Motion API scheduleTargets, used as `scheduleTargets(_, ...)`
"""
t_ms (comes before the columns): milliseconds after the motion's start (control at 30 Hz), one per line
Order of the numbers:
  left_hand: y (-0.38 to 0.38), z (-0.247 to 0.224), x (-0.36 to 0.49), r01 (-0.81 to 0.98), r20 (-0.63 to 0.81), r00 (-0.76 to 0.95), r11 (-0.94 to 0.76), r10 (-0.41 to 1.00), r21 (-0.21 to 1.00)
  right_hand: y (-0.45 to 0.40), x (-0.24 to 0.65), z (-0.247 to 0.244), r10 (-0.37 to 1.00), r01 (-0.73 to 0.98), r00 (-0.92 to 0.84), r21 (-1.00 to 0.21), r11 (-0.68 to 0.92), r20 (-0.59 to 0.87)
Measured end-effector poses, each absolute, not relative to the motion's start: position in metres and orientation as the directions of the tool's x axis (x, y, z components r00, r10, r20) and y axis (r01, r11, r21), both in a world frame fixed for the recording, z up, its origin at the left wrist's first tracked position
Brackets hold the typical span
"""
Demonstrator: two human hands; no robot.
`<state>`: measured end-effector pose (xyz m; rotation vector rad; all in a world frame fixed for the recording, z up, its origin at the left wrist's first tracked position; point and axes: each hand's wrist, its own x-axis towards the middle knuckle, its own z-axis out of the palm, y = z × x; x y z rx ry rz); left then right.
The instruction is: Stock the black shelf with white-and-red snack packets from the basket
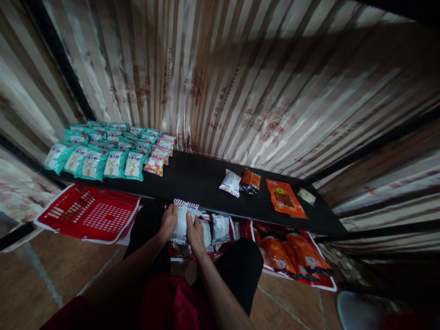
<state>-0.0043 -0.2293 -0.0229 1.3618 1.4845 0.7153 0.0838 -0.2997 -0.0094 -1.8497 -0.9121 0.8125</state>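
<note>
Between my two hands is a white snack bag point(181, 224) with red-and-blue striped ends, its pale back side facing up. My left hand point(168, 223) grips its left edge and my right hand point(195, 233) its right edge, thumb on top. The bag is just in front of the shelf's front edge, over a basket between my knees. More white snack bags point(222, 228) lie in that basket, partly hidden by my hands. On the black shelf point(195, 178), orange-and-white snack bags point(156, 160) with the same striped ends stand beside several rows of teal snack bags point(94, 162).
Farther right on the shelf lie a white bag point(230, 183), an orange-and-black bag point(250, 182), a flat orange packet point(284, 198) and a small white piece point(306, 196). Below are a red basket point(92, 213) at left and orange packets point(305, 252) in a basket at right. A striped curtain point(206, 82) hangs behind.
</note>
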Motion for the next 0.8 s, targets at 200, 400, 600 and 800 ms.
scheduleTargets(200, -0.232, -0.008, -0.007, 0.529, -0.27, 0.037, 0.21, 0.962, 0.822, -0.297, 0.081, -0.01, 0.828, 0.292, 0.53, -0.877, -0.382, -0.184)
scheduleTargets(400, -0.243, -0.012, -0.006, 0.492, -0.011, 0.058, -0.019, 0.998, 0.871, -0.294, 0.081, -0.008, 0.806, 0.304, 0.57, -0.871, -0.386, -0.158)
scheduleTargets(600, -0.26, -0.022, -0.001, 0.503, 0.229, 0.154, -0.275, 0.961, 0.819, -0.293, 0.079, -0.007, 0.793, 0.313, 0.597, -0.876, -0.367, -0.119)
scheduleTargets(800, -0.268, -0.031, 0.002, 0.531, 0.253, 0.255, -0.354, 0.933, 0.77, -0.294, 0.077, -0.005, 0.801, 0.318, 0.59, -0.885, -0.34, -0.096)
